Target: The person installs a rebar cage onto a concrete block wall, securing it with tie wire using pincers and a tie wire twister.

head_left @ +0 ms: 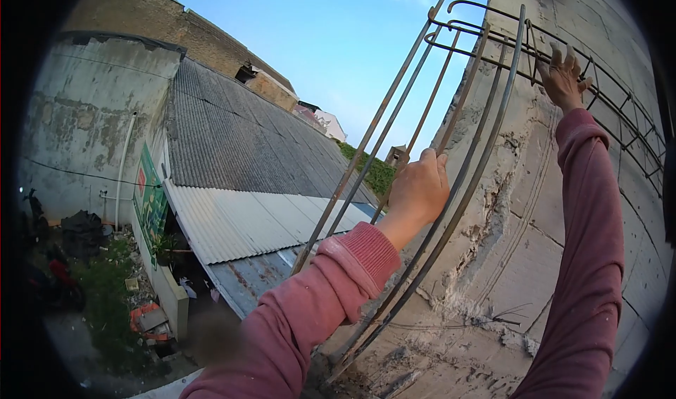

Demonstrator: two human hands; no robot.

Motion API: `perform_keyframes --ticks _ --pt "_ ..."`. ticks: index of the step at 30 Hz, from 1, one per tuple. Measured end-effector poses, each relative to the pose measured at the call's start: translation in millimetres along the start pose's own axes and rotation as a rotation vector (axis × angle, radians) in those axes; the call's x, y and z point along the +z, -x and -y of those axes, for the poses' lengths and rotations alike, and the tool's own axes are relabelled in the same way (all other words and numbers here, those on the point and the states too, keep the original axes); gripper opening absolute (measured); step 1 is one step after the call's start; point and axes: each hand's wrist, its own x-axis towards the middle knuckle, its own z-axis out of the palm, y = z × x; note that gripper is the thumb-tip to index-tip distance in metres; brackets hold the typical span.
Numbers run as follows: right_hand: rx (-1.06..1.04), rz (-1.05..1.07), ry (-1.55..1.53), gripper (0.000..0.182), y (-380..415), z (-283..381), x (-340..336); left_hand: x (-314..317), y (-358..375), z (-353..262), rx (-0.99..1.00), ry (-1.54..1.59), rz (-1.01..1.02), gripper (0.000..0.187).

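Observation:
Several upright rebar rods [508, 92] rise in front of me, rusty and slightly bowed in this view. My left hand [418, 188] is closed around one of the rusty rods, its thumb near the top of the grip. Higher on the right, my right hand [563, 80] has its fingers hooked over the bars of a rebar cage [611, 104]. That cage runs sideways along the wall, with bent ties between its long bars. Its hooked left ends overlap the tops of the upright rods. The fingers of my left hand are partly hidden behind its back.
A rough block wall [524, 195] with crumbling mortar stands close on the right. Broken mortar and loose wire lie on the ledge [415, 353] below. Down to the left are a corrugated roof [243, 124], pale roof sheets [239, 219] and a yard with plants [113, 293].

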Motion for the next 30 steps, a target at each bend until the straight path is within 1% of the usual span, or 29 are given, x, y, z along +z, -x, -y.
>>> perform_keyframes --ticks 3,6,10,13,14,16,19,22,23,26,27,30 --pt "0.002 -0.022 -0.030 0.067 -15.9 -3.3 5.8 -2.4 1.1 -1.8 -0.009 -0.006 0.015 0.032" --pt "0.005 -0.130 -0.076 0.066 -39.2 -12.1 15.8 -4.3 1.8 -6.6 -0.006 0.035 0.041 0.032" --pt "0.053 -0.104 -0.072 0.065 -46.7 -5.4 5.5 11.7 -1.9 10.0 -0.061 -0.006 0.041 0.033" --pt "0.018 -0.038 -0.027 0.065 -43.2 -12.7 3.7 13.4 -5.2 18.4 -0.018 0.057 0.036 0.033" --pt "0.003 -0.025 -0.028 0.064 -42.0 -10.4 3.8 10.7 -6.2 20.2 -0.036 0.063 0.055 0.033" --pt "-0.002 -0.019 -0.010 0.062 -38.3 -9.8 4.5 6.9 -8.9 20.2 -0.068 0.072 0.098 0.032" --pt "0.004 0.015 0.036 0.059 -32.7 -7.4 0.0 7.7 -8.7 20.7 -0.066 0.076 0.090 0.033" --pt "-0.004 0.071 0.020 0.058 -26.9 -5.5 -6.8 4.2 -6.3 16.1 -0.057 0.081 0.081 0.032" --pt "-0.015 0.041 0.042 0.055 -23.7 -4.9 -6.5 4.0 -6.1 15.5 -0.037 0.096 0.062 0.031" --pt "-0.017 0.157 -0.019 0.054 -15.7 -2.7 -17.1 3.2 -4.5 14.2 -0.007 0.127 0.028 0.029" --pt "-0.025 0.125 -0.017 0.053 -12.1 -2.7 -18.1 1.7 -4.3 12.2 -0.013 0.130 0.032 0.029" --pt "-0.049 0.155 -0.008 0.052 -4.5 -7.5 -22.9 -1.4 -3.1 7.4 -0.034 0.098 0.047 0.028"
